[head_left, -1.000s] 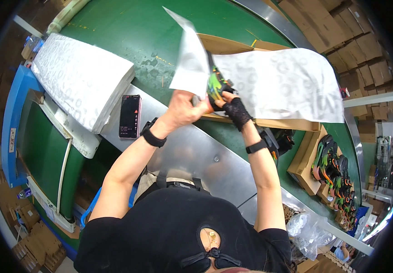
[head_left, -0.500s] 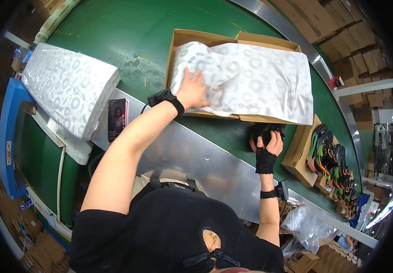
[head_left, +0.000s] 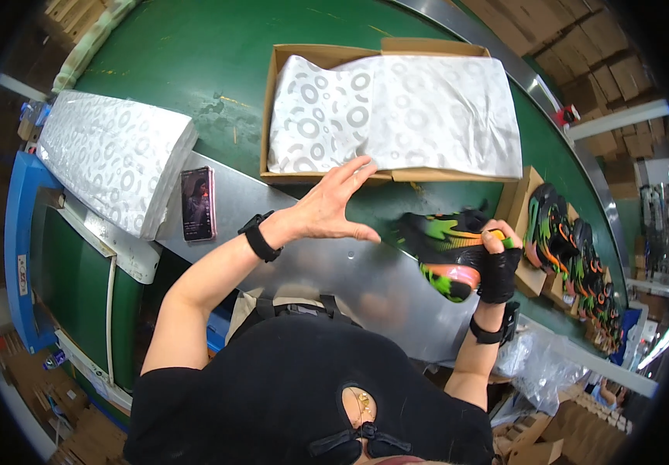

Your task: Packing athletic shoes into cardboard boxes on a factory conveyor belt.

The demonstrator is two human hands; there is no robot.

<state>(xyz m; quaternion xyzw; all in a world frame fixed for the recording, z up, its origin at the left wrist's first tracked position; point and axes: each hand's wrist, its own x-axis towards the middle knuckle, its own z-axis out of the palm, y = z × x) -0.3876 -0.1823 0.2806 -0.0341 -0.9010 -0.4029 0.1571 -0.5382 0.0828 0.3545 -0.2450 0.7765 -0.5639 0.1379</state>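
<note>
Right hand [head_left: 501, 260], in a black fingerless glove [head_left: 498, 280]: fingers curled closed on the right end of a shoe [head_left: 447, 246]. Shoe is black and green with orange and pink parts, in front of the big box, over the seam between green worktop [head_left: 218, 58] and metal strip [head_left: 315, 271]; its left end is blurred. Can't tell if it touches the surface.

Left hand [head_left: 336, 203]: bare, fingers spread wide, thumb pointing toward the shoe but apart from it. Fingertips at the front edge of the cardboard box [head_left: 435, 46]; contact unclear.

Box sits on the green worktop, white patterned paper [head_left: 396, 112] spread over its top, draping past the front edge at right. Stack of similar paper [head_left: 113, 159] left, phone [head_left: 198, 205] with lit screen just beside it on the metal strip. Right: row of similar shoes [head_left: 570, 252] by smaller boxes [head_left: 532, 279]. Clear plastic bags [head_left: 540, 368] lower right. Black wrist strap [head_left: 258, 237] on the left arm, another on the right.
</note>
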